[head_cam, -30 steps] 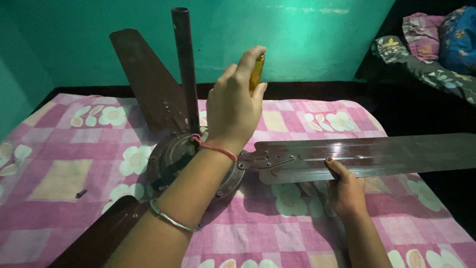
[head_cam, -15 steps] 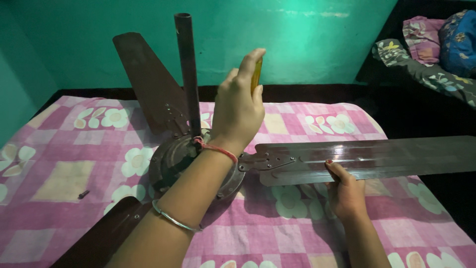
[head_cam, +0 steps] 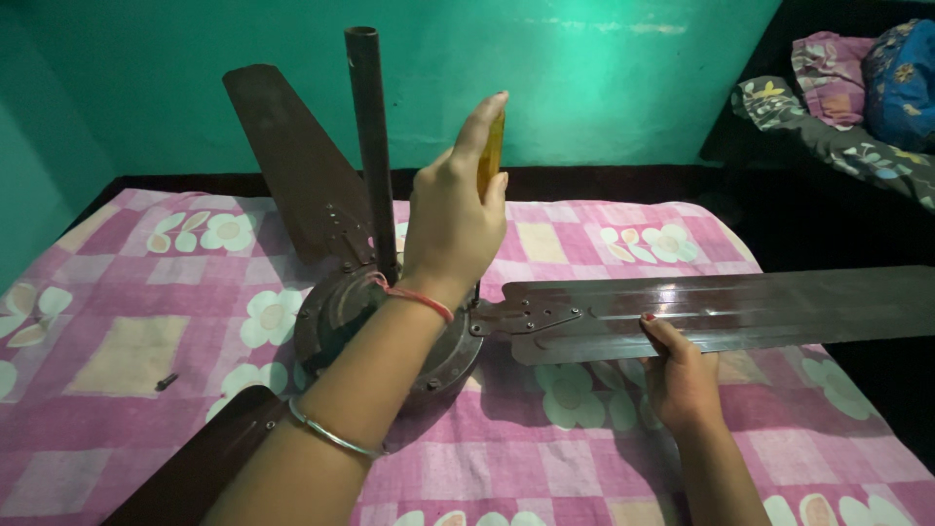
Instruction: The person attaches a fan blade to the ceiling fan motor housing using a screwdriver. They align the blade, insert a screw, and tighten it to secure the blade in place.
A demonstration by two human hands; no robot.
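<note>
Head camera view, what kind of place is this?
Probably a bedroom at home: a pink checked floral bedsheet covers a bed, patterned pillows and bedding lie heaped at the right, and a plain teal painted wall stands behind.

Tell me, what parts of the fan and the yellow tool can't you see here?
Head view only:
- Yellow tool: the left hand covers all but a strip; its tip is hidden.
- Fan motor: the forearm blocks its middle.
- Long blade: its far end is cut by the right edge; the right hand hides a bit.
- Lower blade: cut by the bottom edge.
- Small dark piece on the cloth: too small to identify.
</note>
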